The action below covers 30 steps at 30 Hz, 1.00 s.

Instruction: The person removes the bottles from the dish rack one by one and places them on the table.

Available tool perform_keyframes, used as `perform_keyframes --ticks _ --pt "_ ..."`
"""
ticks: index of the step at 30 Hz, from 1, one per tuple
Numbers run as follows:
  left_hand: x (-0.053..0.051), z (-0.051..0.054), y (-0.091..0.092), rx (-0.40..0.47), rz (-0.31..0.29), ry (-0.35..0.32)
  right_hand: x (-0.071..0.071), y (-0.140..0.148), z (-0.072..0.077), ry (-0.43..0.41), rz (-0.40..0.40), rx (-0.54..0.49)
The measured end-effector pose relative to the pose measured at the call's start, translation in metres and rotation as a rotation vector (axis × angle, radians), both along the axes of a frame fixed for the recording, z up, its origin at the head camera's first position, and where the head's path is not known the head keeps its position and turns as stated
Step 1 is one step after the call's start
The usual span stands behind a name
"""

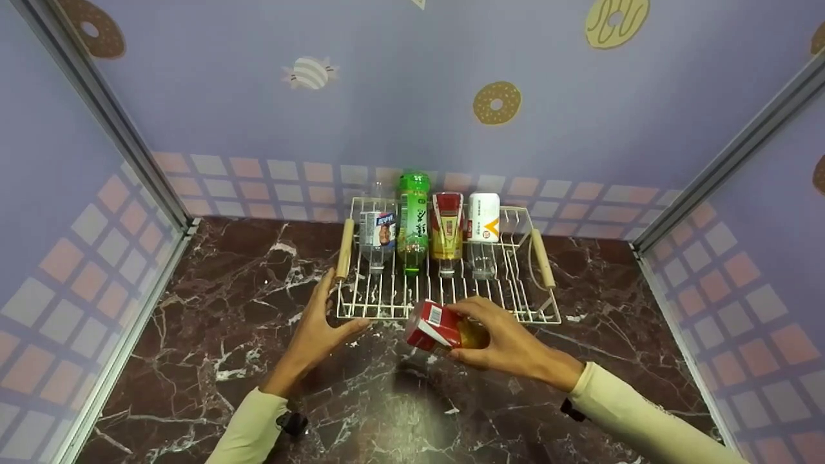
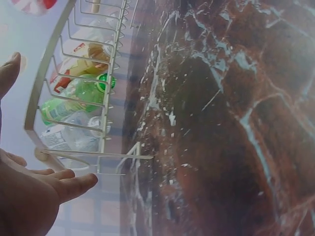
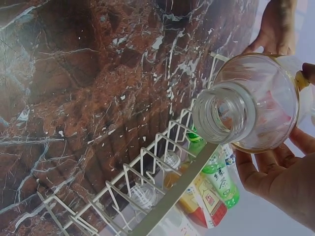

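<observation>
Bottle [image 1: 434,325], red-labelled, lower centre: right hand [image 1: 506,340] gripped it; left hand [image 1: 320,332] spread beside rack [image 1: 543,259]. Racking seemed underway; careful lowering seemed needed next.

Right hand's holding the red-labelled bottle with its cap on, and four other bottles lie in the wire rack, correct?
No, the red-labelled bottle is uncapped: the right wrist view shows its open neck. The right hand does hold it, and four other bottles lie in the wire rack.
</observation>
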<state>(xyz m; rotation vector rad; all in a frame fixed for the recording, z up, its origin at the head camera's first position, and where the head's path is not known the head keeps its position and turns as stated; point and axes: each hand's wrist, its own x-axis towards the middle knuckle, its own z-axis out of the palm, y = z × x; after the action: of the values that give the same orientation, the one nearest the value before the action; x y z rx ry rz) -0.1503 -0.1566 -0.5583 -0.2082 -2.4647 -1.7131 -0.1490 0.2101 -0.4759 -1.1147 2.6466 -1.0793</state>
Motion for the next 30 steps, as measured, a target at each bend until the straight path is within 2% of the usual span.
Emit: perform_keyframes --ticks 4,11,19,30 --pt "0.005 0.007 -0.002 -0.074 0.004 0.023 0.001 0.0 -0.002 0.011 0.007 0.011" --pt "0.012 0.019 -0.001 -0.14 -0.02 0.102 0.002 -0.002 -0.005 -0.002 0.032 0.001" --pt "0.022 0.031 0.006 -0.182 -0.072 0.137 0.003 -0.002 -0.008 0.046 0.037 0.037" --pt "0.031 0.043 0.015 -0.233 -0.144 0.196 0.006 -0.004 -0.012 0.036 0.049 0.061"
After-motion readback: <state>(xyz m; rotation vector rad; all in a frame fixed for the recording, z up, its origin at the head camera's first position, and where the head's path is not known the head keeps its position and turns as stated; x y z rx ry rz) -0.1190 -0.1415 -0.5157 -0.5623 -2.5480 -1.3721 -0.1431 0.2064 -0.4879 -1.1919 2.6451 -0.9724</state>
